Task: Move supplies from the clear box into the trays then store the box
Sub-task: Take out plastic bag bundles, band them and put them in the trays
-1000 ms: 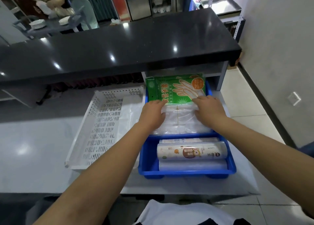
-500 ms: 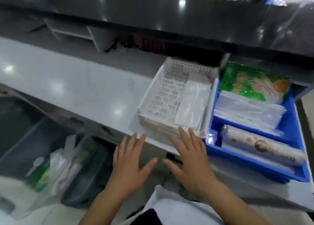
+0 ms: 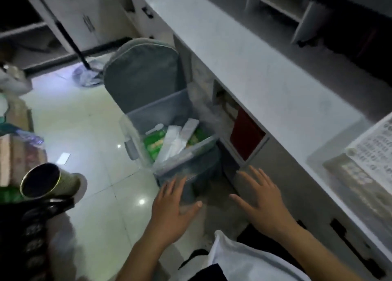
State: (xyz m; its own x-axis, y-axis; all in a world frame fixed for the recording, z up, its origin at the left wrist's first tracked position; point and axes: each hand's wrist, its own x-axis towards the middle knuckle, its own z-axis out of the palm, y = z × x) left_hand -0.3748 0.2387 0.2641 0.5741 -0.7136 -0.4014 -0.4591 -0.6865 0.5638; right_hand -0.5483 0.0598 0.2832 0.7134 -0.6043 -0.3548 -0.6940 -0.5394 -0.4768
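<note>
the view has swung from the trays down to the floor, where the clear box (image 3: 169,140) sits against the counter (image 3: 265,72), lid up, supplies still inside. both hands, left (image 3: 176,204) and right (image 3: 263,198), are spread open and empty, reaching toward it; another load looks next.

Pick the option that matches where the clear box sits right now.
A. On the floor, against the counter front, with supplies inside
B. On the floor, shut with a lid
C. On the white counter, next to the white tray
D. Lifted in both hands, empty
A: the clear box stands on the tiled floor against the counter front, open-topped with green packets and white wrappers inside; both open hands are short of it.
</note>
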